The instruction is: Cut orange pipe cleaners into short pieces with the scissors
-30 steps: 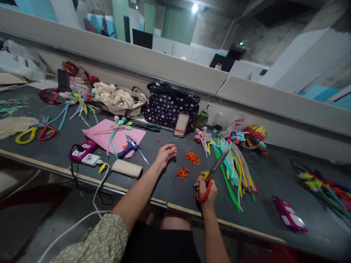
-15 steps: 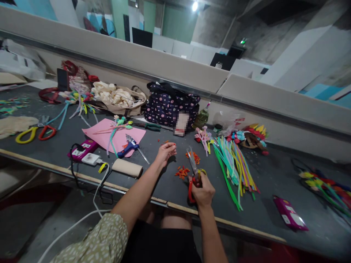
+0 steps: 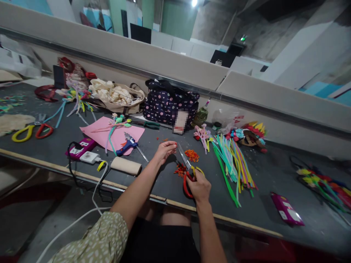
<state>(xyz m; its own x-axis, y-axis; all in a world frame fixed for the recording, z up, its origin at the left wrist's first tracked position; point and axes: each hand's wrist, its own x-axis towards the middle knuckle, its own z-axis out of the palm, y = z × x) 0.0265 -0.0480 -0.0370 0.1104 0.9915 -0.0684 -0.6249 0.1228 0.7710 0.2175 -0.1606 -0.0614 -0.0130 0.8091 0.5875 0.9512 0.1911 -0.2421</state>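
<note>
My right hand (image 3: 199, 185) is wrapped round a pair of scissors (image 3: 184, 156) with one red and one yellow handle loop. The blades point up and left, tips close to my left hand (image 3: 166, 150). Thumb and fingers of that left hand pinch together at a small red-orange bit (image 3: 174, 144), too small to make out clearly. Beneath and beside the blades lie two little heaps of short orange pieces, the farther heap (image 3: 192, 155) and the nearer heap (image 3: 180, 170), partly covered by the scissors.
Long coloured pipe cleaners (image 3: 233, 160) lie to the right, near a purple box (image 3: 286, 209). On the left are a blue glue gun (image 3: 127, 146), pink sheet (image 3: 95, 128), cardboard tube (image 3: 126, 166) and a power strip (image 3: 82, 149). A dotted bag (image 3: 159, 104) stands behind.
The scissors have swung left, bringing their tips near my left hand, and the blades look closer together. My left hand stays almost in place, still pinching.
</note>
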